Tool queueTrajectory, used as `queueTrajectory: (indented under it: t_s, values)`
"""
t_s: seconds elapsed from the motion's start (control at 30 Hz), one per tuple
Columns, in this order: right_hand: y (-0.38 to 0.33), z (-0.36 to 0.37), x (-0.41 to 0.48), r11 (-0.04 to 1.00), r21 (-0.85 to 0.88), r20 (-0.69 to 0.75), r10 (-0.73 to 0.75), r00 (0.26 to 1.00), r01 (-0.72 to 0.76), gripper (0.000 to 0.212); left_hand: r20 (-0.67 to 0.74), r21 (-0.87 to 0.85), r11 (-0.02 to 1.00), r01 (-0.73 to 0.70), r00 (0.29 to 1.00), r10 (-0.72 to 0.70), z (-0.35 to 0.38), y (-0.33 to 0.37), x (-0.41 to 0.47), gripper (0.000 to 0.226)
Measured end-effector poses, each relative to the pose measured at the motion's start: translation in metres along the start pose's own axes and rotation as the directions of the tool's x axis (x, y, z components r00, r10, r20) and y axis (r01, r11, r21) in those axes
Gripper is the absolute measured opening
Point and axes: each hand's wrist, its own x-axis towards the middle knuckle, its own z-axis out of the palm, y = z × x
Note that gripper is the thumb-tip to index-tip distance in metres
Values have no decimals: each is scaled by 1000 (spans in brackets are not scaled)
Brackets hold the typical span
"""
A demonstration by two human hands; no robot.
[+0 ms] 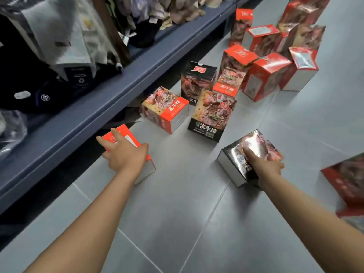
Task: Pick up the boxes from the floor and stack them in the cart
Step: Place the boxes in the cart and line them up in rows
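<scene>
Left fingers spread on one red box; right fingers grip one black box

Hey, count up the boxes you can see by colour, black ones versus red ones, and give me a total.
Black boxes: 3
Red boxes: at least 10; the far pile overlaps, so more may be hidden
Total: at least 13

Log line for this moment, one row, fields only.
phase: pickup | left grip: spread fingers on red box | right grip: holds black box | cart: not in view
</scene>
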Motion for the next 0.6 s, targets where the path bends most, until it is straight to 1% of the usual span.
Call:
queueTrajectory:
  t_s: [0.07, 0.17, 0.23, 0.27, 0.33, 0.4, 0.47, 0.5, 0.53, 0.6]
  values:
    - [3, -4, 1, 1000, -6, 49, -13, 999, 13, 116, 37, 25, 990, -137, 990, 137, 1, -1, -16, 99]
    - [9, -13, -5, 1000, -3, 151, -2, 989, 3, 108, 134, 69, 931, -358, 928, 347, 5, -8, -47, 99]
    - [12, -17, -10, 1000, -14, 229, 5, 973, -2, 99, 202, 141, 883, -448, 886, 418, 9, -11, -62, 104]
    - [13, -17, -11, 1000, -24, 259, 2, 966, 5, 93, 232, 190, 861, -471, 874, 427, 10, -9, -66, 106]
    - [13, -19, -12, 999, -39, 308, -12, 951, 26, 85, 281, 270, 849, -455, 880, 382, 12, 3, -64, 106]
    - [13, -20, -14, 997, -61, 338, -18, 941, 41, 81, 307, 274, 878, -392, 901, 306, 11, 19, -54, 93]
    - [16, -19, -14, 996, -66, 357, -26, 934, 53, 82, 296, 222, 904, -364, 909, 294, 8, 30, -46, 71]
    - [17, -19, -14, 996, -58, 367, -35, 930, 61, 84, 266, 192, 907, -375, 909, 320, 7, 33, -45, 64]
    - [20, -18, -13, 997, -39, 378, -46, 925, 66, 87, 210, 154, 902, -403, 906, 368, 6, 33, -47, 60]
    - [23, -16, -11, 997, 2, 395, -74, 916, 80, 86, 43, 57, 871, -487, 873, 485, 6, 30, -55, 60]
